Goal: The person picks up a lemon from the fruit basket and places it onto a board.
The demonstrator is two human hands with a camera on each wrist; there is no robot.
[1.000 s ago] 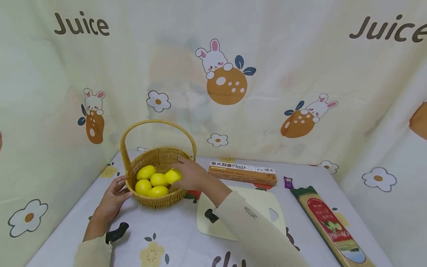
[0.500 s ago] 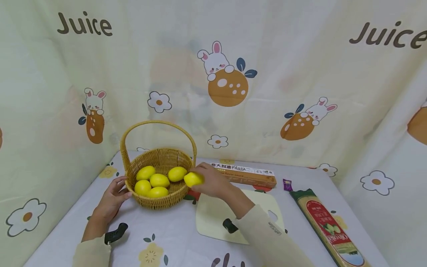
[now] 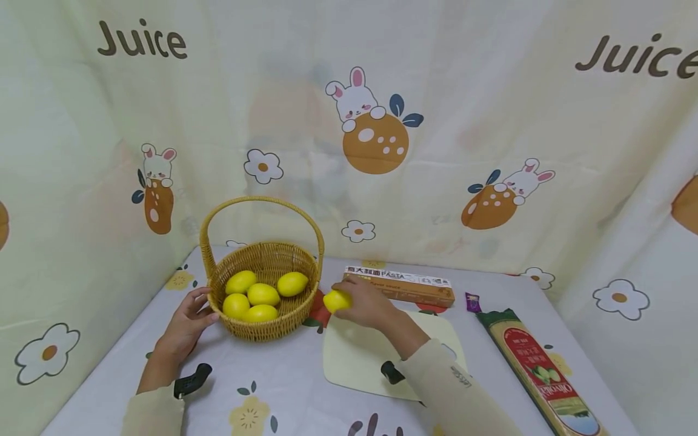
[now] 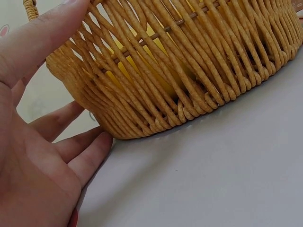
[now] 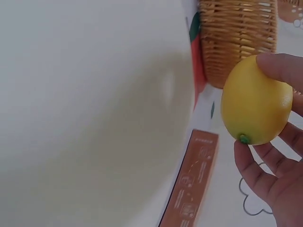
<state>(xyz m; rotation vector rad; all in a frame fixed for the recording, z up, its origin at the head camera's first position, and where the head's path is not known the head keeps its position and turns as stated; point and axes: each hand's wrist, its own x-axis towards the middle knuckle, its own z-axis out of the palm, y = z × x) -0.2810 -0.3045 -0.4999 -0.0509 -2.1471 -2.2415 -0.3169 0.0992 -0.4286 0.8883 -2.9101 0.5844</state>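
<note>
My right hand (image 3: 368, 303) pinches a yellow lemon (image 3: 338, 301) between thumb and fingertips, over the left edge of a pale cutting board (image 3: 360, 357). The right wrist view shows the whole lemon (image 5: 258, 101), its green stem end pointing down near a fingertip. To the left stands a wicker basket (image 3: 267, 332) with a tall arched handle, and several lemons (image 3: 263, 295) lie inside. Against the basket's left side rests my left hand (image 3: 185, 324). In the left wrist view, its spread fingers (image 4: 90, 156) touch the basket's wall (image 4: 175, 71) low down, with the thumb higher up near the rim.
Behind the board lies a long pasta box (image 3: 417, 293). A small purple packet (image 3: 472, 301) sits to its right. Along the table's right side is a long green and red package (image 3: 545, 375). A printed curtain (image 3: 294, 109) closes off the back and sides.
My right hand has lifted a lemon out of the basket and carried it right, over the board's edge. My left hand has stayed at the basket's side.
</note>
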